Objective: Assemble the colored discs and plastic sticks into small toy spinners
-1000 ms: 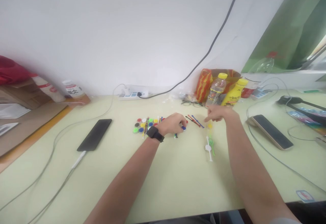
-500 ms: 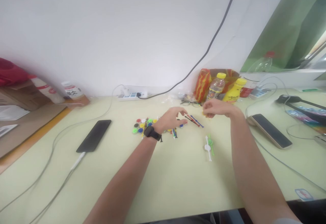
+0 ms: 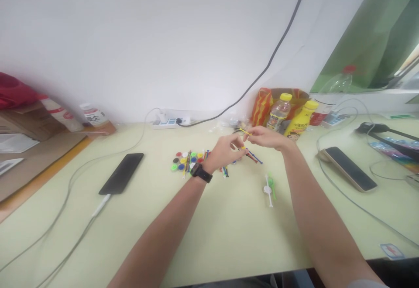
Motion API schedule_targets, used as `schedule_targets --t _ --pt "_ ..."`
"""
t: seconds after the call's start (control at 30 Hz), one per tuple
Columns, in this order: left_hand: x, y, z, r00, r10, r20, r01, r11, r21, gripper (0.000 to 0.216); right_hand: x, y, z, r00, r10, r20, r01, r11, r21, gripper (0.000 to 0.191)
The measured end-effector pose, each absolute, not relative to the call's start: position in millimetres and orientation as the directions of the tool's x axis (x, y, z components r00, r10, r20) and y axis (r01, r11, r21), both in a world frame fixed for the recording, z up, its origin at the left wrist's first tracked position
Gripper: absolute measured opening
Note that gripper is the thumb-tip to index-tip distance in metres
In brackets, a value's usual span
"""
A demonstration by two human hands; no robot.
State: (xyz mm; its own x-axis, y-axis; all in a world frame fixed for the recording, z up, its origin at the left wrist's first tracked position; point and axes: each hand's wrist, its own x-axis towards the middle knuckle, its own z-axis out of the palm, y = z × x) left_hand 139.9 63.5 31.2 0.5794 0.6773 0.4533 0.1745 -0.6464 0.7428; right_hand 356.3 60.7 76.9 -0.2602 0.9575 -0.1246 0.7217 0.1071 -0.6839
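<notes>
My right hand (image 3: 264, 137) pinches a thin yellow plastic stick (image 3: 245, 131) that slants up to the left from the fingertips. Close beside it, my left hand (image 3: 225, 150) has thumb and index finger drawn together at a small yellow piece (image 3: 243, 148), too small to make out clearly. Under and behind the left hand lie round coloured discs (image 3: 181, 161) and thin sticks, partly hidden by hand and wrist. Red and blue sticks (image 3: 255, 156) rest below the right hand. Nearer me lie a white stick with a disc (image 3: 267, 190) and a green one (image 3: 271, 181).
A black phone (image 3: 121, 173) on a cable lies at left, another phone (image 3: 350, 168) at right. Bottles (image 3: 299, 120) and a red-yellow bag (image 3: 261, 104) stand by the wall, near a power strip (image 3: 166, 122). Cables cross both sides of the table.
My right hand has moved left, bringing the yellow stick up to my left hand. The left hand's fingers, apart before, have closed at a small yellow piece.
</notes>
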Motion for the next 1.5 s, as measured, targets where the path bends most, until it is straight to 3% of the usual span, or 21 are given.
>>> schedule_targets --t 0.1,0.17,0.3,0.4,0.53,0.73,0.9,1.2,1.33,1.5 --pt "143.2 58.7 23.9 0.702 0.626 0.34 0.293 -0.689 0.663 0.013 376.8 66.1 64.4 -0.092 0.952 -0.293 0.894 -0.05 -0.445 0.02" --pt "146.8 55.9 16.5 0.761 0.588 0.274 0.325 -0.711 0.623 0.014 387.1 67.4 55.7 -0.015 0.929 -0.371 0.92 -0.133 -0.369 0.018" --pt "147.4 57.1 4.5 0.811 0.545 0.212 0.383 -0.769 0.512 0.011 395.3 66.1 48.4 0.015 0.892 -0.452 0.905 -0.204 -0.374 0.02" --pt "138.8 63.4 4.2 0.783 0.566 0.257 0.414 -0.783 0.463 0.024 395.6 64.8 55.4 0.054 0.879 -0.474 0.895 -0.253 -0.367 0.022" --pt "124.3 72.5 10.9 0.724 0.61 0.321 0.485 -0.782 0.392 0.047 392.7 60.6 74.4 0.073 0.887 -0.456 0.928 -0.228 -0.295 0.019" --pt "119.5 75.3 16.8 0.707 0.672 0.221 0.607 -0.737 0.298 0.042 377.0 28.0 102.6 0.054 0.917 -0.396 0.946 -0.174 -0.275 0.02" --pt "122.7 73.4 17.7 0.725 0.667 0.174 0.603 -0.736 0.308 0.031 350.5 -36.7 90.0 0.048 0.962 -0.269 0.98 -0.097 -0.172 0.028" --pt "121.6 75.1 15.0 0.798 0.581 0.159 0.483 -0.774 0.409 0.04 318.5 -96.6 35.9 0.046 0.987 -0.154 0.998 -0.052 -0.038 0.012" --pt "126.2 70.2 8.3 0.789 0.571 0.224 0.461 -0.793 0.398 0.048 317.2 -100.4 27.4 0.012 0.993 -0.117 0.989 -0.029 -0.142 0.019" --pt "126.9 69.4 15.9 0.752 0.575 0.323 0.403 -0.789 0.464 0.039 322.3 -88.8 35.7 -0.086 0.996 -0.015 0.864 0.067 -0.499 0.02"
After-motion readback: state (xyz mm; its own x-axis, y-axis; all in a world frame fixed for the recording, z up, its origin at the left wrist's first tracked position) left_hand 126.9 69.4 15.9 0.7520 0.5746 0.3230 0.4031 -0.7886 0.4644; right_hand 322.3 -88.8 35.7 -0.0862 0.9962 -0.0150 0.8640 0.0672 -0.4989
